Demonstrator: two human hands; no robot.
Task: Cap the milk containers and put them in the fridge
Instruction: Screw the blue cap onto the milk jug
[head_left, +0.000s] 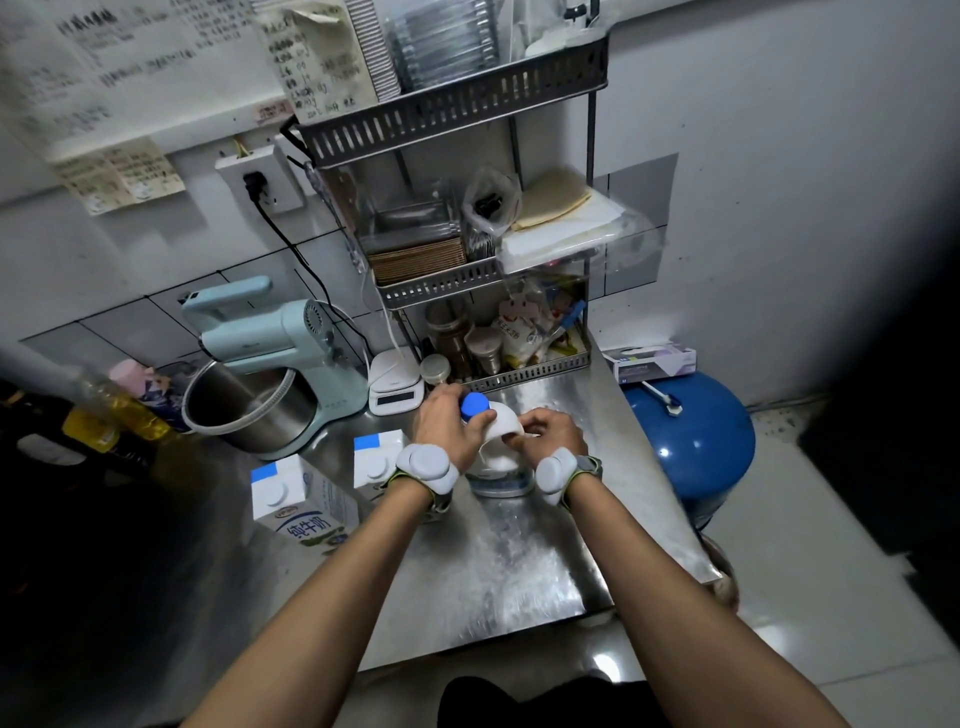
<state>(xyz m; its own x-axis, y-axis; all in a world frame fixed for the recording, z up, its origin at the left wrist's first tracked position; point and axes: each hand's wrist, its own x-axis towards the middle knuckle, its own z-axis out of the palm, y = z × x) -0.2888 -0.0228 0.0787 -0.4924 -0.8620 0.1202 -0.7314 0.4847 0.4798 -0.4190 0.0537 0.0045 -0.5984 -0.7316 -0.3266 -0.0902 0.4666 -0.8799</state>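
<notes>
Fingers (480, 423) of the left hand (444, 428) curl round the blue cap (474, 404) of the white jug (506, 423) near the counter's (519, 561) back edge, while the right hand (550, 431) pinches the jug's shoulder. Capping looks underway. Next, the cap needs twisting tight before the jug and the cartons (301, 499) by the left edge go to the fridge.

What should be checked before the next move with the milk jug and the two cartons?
1. Blue cap sits on the jug: ok; whether it is tight: cannot tell.
2. Left hand grips the blue cap: ok.
3. Right hand holds the jug with curled fingers: ok.
4. Jug stands upright on the counter: ok.
5. Near carton and far carton each carry a white cap: ok.
6. Fridge in sight: not ok, none in view.
</notes>
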